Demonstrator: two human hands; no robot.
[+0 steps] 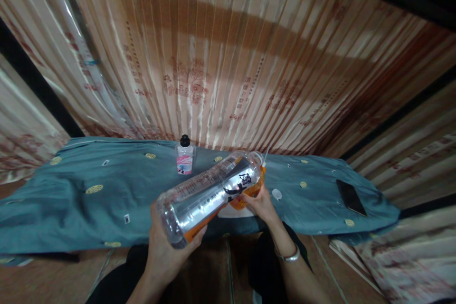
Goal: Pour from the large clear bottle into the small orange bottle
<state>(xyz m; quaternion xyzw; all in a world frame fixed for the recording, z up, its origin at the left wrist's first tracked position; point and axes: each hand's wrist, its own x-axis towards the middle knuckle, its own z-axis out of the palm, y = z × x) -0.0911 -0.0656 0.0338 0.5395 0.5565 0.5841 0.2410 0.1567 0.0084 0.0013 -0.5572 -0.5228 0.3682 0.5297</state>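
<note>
My left hand point(171, 242) is wrapped round the lower part of a large clear plastic bottle point(210, 194) with a silver and orange label. The bottle is tilted, its uncapped-looking mouth at the upper right. My right hand point(261, 204) grips an amber-orange see-through container point(254, 187), partly hidden behind the bottle's neck. A thin pale stick point(266, 154) rises beside the bottle's mouth. Whether liquid is flowing I cannot tell. Under the orange container lies a flat white item point(235, 212), mostly covered. A small clear bottle point(185, 156) with a black cap and pink label stands upright behind.
A teal patterned cloth point(117, 190) covers the low bed-like surface. On its right lies a black phone point(351, 197), and a small white disc point(277, 194) is nearer the middle. Pleated curtains point(221, 66) hang behind and at both sides, with dark frame poles point(39, 80).
</note>
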